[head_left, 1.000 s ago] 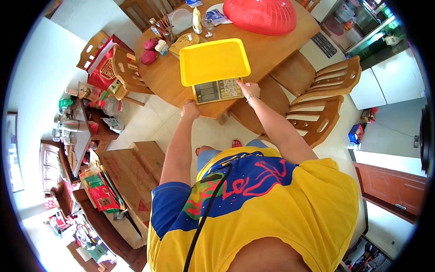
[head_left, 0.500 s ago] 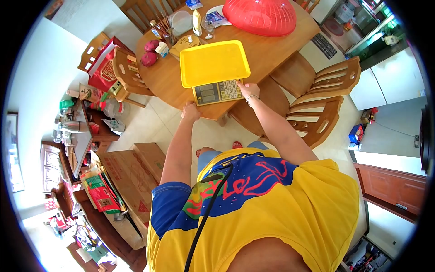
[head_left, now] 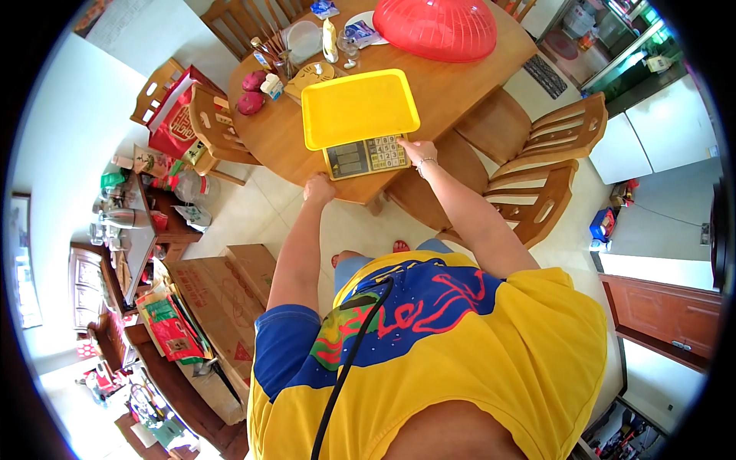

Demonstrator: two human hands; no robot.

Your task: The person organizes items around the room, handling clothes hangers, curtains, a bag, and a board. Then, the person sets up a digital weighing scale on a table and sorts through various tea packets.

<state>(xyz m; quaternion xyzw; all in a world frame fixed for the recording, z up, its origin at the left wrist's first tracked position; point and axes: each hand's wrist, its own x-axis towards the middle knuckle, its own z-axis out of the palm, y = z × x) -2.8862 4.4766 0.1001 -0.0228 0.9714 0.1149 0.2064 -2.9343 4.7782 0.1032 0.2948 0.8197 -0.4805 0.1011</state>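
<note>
A digital weighing scale [head_left: 368, 157] with a number keypad and a grey display panel stands at the near edge of the round wooden table [head_left: 276, 149]. On top of it lies a bare yellow tray [head_left: 360, 109]. My right hand [head_left: 419, 151], with a bracelet at the wrist, is at the scale's right side; a digit touches the keypad's upper right corner and the other fingers are bent, partly hidden. My left hand [head_left: 319, 188] is closed at the table edge, just off the scale's lower left corner; its fingertips are hidden.
A red mesh food cover [head_left: 437, 29], purple-red round produce [head_left: 251, 103], a jar of chopsticks [head_left: 285, 63] and a yellow bottle [head_left: 330, 42] stand farther back. Wooden chairs [head_left: 533, 203] are at the right. Large cardboard boxes [head_left: 218, 295] lie to my left.
The view has shifted very slightly, so the table and scale appear a few pixels farther left. Both hands keep their places by the scale and table edge.
</note>
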